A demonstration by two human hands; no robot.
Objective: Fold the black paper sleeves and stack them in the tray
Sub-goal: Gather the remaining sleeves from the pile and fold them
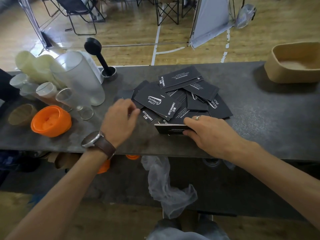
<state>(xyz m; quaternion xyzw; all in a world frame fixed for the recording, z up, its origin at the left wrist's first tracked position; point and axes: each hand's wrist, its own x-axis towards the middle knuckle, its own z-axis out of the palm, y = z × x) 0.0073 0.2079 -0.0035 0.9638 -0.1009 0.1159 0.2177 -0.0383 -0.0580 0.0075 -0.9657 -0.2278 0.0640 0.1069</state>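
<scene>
On the dark grey table (259, 108), a loose heap of black printed paper sleeves (180, 96) lies mid-table. The right hand (207, 132) grips a small stack of folded sleeves (168, 129); the left hand (121, 116), fingers curled, touches the heap's edge. A tan oval tray (292, 73) sits far right.

The sleeve pile (181, 96) lies mid-worktop (259, 118). Left of the pile stand the jug (81, 78) and cups (39, 70), with the lid (51, 121) before them. The tamper (102, 61) stands behind-left of the pile. The tray (294, 63) sits far right of the pile.
</scene>
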